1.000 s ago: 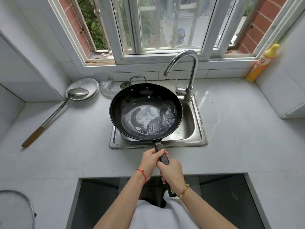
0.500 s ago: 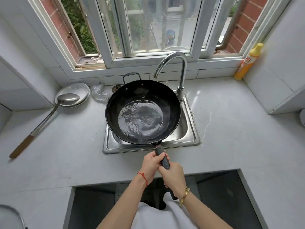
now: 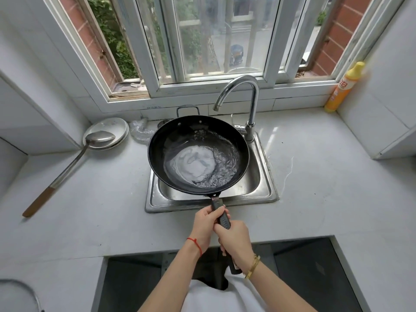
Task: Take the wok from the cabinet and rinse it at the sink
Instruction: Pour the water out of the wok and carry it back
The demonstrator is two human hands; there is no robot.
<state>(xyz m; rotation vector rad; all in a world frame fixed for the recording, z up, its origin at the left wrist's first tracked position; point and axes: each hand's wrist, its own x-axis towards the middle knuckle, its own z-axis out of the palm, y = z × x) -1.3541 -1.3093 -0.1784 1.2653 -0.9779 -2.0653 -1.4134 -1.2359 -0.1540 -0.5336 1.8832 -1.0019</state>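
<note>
A black wok point(image 3: 157, 158) with a long dark handle hangs level over the steel sink point(image 3: 267, 190). Water lies in its bottom, rippled and reflecting the window. My left hand point(image 3: 206, 224) grips the handle close to the wok's rim. My right hand point(image 3: 236, 239) grips the same handle just behind the left one. The curved chrome faucet point(image 3: 252, 100) stands at the sink's back right, its spout above the wok's far edge; I see no water running from it.
A metal ladle point(image 3: 67, 170) with a wooden grip rests on white plates point(image 3: 112, 127) at the left of the grey counter. A yellow bottle point(image 3: 344, 86) stands at the back right. A dark opening point(image 3: 315, 278) lies below me. A rounded wire point(image 3: 20, 287) shows at bottom left.
The water in the wok has swirled round, from the middle toward the right side. Both hands keep their grip on the handle. The view has shifted slightly.
</note>
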